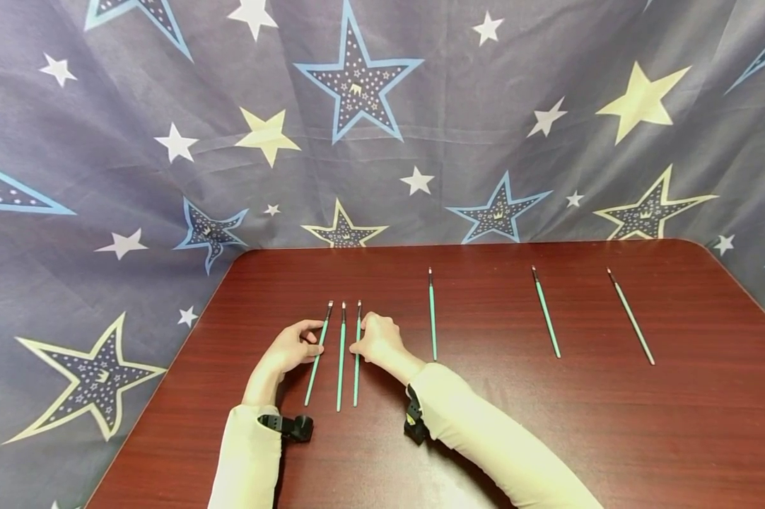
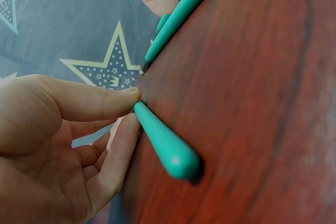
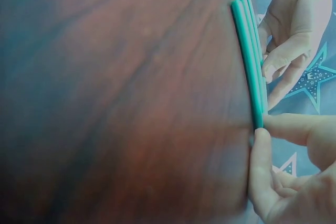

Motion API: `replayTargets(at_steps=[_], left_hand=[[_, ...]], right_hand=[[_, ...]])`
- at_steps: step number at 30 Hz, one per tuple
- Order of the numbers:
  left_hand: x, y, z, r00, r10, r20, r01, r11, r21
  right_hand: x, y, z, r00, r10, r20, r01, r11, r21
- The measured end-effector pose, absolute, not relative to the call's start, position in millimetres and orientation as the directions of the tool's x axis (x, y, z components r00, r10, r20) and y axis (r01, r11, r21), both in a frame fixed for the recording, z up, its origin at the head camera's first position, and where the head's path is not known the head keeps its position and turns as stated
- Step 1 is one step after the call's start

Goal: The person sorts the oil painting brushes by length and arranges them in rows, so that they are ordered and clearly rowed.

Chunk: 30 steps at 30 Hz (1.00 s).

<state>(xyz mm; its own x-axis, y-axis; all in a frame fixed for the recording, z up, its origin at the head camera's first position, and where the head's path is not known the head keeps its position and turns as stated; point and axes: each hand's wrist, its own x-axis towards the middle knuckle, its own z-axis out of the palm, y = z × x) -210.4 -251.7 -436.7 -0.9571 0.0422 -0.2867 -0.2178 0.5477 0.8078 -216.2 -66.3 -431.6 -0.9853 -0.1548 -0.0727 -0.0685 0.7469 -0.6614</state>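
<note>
Three thin paintbrushes with turquoise handles lie side by side on the table, bristles toward the far edge. My left hand (image 1: 291, 348) pinches the leftmost paintbrush (image 1: 314, 373) between thumb and forefinger; its rounded handle end (image 2: 170, 150) points at the left wrist camera. On the other side, my right hand (image 1: 381, 341) pinches the right paintbrush (image 1: 356, 385) of the three, its handle (image 3: 247, 56) running up from the fingertips in the right wrist view. Between the hands rests the middle paintbrush (image 1: 341, 364), touched by neither. The left brush leans slightly, its bristle end tilted right.
Farther right lie three more turquoise paintbrushes: one nearly straight (image 1: 433, 322), one slanted (image 1: 547, 316) and one more slanted (image 1: 633, 322). All rest on a reddish-brown wooden table (image 1: 484, 424). A grey star-patterned cloth (image 1: 446, 92) hangs behind the table's far edge.
</note>
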Motion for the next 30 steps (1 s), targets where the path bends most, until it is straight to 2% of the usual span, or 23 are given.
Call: replayTargets(at_steps=[30], left_hand=[[-210.9, -251.6, -436.7, -0.959, 0.042, -0.279, -0.212, 0.547, 0.81]], right_hand=[[-215.6, -64.7, -431.9, -0.988, -0.141, -0.07, -0.058, 0.742, -0.668]])
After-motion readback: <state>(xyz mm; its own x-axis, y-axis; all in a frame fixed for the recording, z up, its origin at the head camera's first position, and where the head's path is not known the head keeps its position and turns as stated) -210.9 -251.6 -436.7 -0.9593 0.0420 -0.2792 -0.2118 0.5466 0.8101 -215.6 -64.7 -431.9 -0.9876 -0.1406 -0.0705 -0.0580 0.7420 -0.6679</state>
